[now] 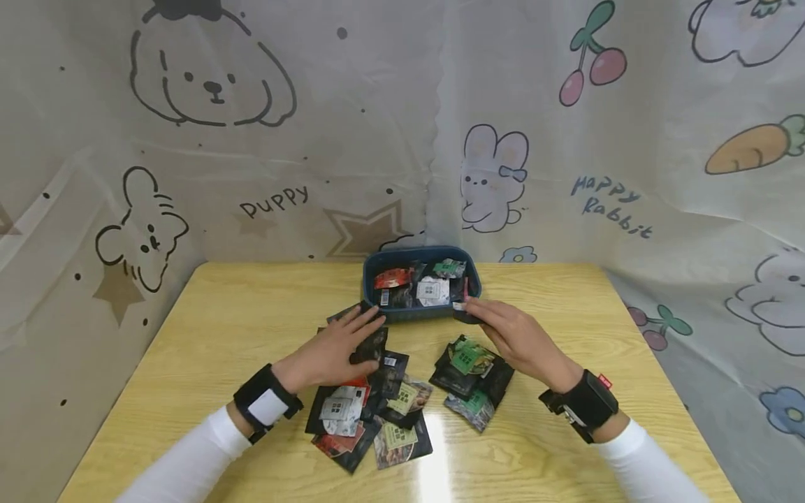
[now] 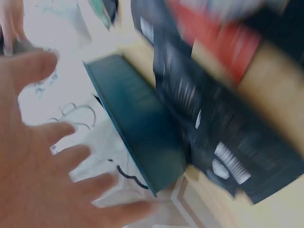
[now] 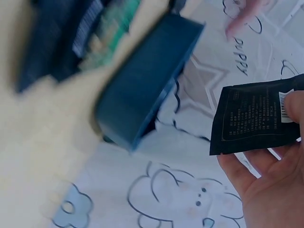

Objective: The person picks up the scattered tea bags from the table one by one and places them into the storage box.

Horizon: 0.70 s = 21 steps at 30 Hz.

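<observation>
My right hand (image 1: 519,338) pinches a small black sachet (image 3: 251,116) near the front right corner of a dark blue bin (image 1: 418,314). White print and a barcode show on the sachet's back in the right wrist view. Inside the bin lie several sachets, among them a red one (image 1: 393,278), a white-labelled one (image 1: 432,289) and a green one (image 1: 450,267). Fingers spread, my left hand (image 1: 333,355) is over the black sachets to the bin's front left. Whether it touches them, I cannot tell.
Several mixed sachets (image 1: 397,436) with red, white and yellow labels overlap on the left of the wooden table (image 1: 541,447). A smaller heap of green-labelled sachets (image 1: 472,360) lies to the right. Behind the bin hangs a cartoon-printed cloth (image 1: 377,154).
</observation>
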Each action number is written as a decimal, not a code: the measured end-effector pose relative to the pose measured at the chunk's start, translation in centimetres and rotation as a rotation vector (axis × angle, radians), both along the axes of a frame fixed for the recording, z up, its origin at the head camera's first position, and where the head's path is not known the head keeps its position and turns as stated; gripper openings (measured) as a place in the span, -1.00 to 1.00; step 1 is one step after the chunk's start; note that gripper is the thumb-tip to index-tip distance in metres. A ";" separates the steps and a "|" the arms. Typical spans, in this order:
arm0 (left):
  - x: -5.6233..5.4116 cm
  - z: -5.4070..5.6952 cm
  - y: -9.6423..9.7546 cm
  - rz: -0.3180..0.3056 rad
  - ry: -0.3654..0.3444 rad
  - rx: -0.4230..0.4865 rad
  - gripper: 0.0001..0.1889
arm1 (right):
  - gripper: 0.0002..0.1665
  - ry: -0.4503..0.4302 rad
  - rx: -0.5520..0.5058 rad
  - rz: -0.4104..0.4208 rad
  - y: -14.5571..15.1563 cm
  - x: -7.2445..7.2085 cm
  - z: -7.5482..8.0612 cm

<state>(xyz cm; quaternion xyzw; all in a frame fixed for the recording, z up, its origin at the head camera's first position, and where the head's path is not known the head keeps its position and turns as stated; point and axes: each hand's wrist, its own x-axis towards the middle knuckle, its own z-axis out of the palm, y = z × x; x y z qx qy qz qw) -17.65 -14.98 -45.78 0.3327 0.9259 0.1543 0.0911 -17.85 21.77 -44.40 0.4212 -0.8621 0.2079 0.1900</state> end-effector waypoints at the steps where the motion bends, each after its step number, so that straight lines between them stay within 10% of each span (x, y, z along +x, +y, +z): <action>1: 1.0 0.0 -0.5 0.008 -0.073 -0.007 -0.14 | -0.46 0.003 -0.004 0.005 -0.2 -0.6 0.4; 7: 5.4 -1.2 -2.2 0.024 -0.358 -0.010 0.01 | -0.46 -0.006 0.013 -0.007 -2.1 -4.8 1.9; 15: 7.9 -3.3 -2.3 -0.020 -0.206 -0.067 -0.10 | -0.52 -0.005 0.011 -0.046 -5.5 -10.2 0.2; 21: 8.2 -4.0 -1.5 -0.047 -0.100 -0.086 -0.38 | -0.41 -0.185 0.169 -0.104 -7.4 -12.1 -1.8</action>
